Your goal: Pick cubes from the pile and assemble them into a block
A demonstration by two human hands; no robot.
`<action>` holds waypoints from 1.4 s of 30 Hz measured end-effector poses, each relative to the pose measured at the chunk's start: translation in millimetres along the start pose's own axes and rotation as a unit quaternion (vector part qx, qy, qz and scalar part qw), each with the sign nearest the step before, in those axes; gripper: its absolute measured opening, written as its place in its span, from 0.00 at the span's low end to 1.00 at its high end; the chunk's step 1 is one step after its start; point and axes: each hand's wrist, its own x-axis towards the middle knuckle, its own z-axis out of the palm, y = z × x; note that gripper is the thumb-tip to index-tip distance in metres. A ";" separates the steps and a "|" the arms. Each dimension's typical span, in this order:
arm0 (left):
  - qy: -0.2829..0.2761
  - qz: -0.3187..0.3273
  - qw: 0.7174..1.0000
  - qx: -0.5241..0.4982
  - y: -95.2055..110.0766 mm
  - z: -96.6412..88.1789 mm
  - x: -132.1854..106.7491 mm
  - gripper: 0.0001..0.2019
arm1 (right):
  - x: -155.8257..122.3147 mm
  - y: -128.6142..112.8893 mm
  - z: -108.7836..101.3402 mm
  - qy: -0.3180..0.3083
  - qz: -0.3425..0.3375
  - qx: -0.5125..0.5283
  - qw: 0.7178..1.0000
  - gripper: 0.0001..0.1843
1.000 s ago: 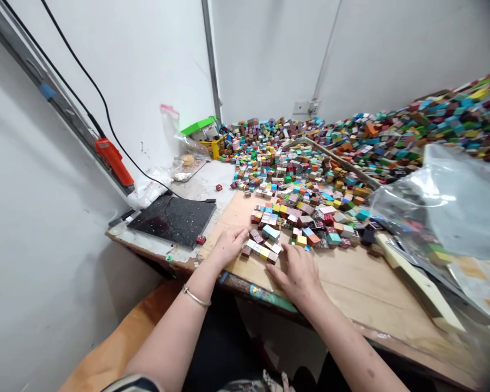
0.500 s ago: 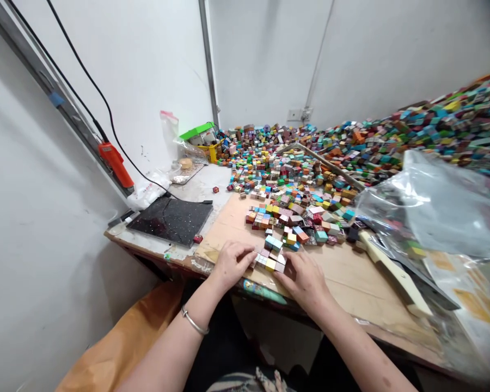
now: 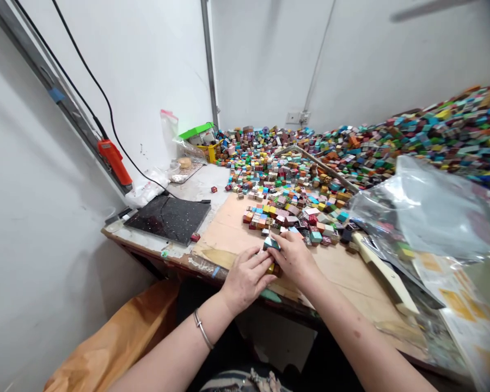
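Block cluster (image 3: 276,268) is on the near side of the counter (image 3: 218,174). Change: hands have closed in; left hand (image 3: 245,277) now covers most of it. Right hand (image 3: 296,256): narrow grip at teal block (image 3: 271,244). Means cluster's bracketed; can't tell if either grip holds.

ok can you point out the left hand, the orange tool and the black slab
left hand (image 3: 245,276), head view: back of the hand
orange tool (image 3: 115,163), head view: middle of its body
black slab (image 3: 167,218), head view: its top face
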 end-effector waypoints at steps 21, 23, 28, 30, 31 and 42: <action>0.004 -0.004 1.000 -0.008 -1.2 7.6 -6.0 0.27 | -48.5 52.1 -34.0 -0.012 0.073 0.011 0.997 0.19; 0.002 -0.006 1.000 -0.004 -0.8 7.7 -6.5 0.27 | -54.2 54.4 -28.7 -0.016 0.050 -0.011 0.999 0.21; -0.018 0.005 1.000 0.016 -0.2 7.6 -6.7 0.27 | -31.0 29.6 -33.1 -0.024 -0.052 -0.149 0.987 0.20; -0.020 0.004 1.000 0.018 0.0 6.9 -6.0 0.27 | -11.9 12.1 -37.7 -0.090 -0.113 -0.185 0.972 0.25; -0.019 0.004 1.000 0.018 0.0 6.5 -5.5 0.27 | -2.9 4.0 -39.1 -0.121 -0.129 -0.202 0.963 0.25; -0.007 0.004 0.999 0.046 1.0 7.1 -5.1 0.26 | 39.9 -0.7 -38.6 -0.159 -0.153 -0.219 0.950 0.13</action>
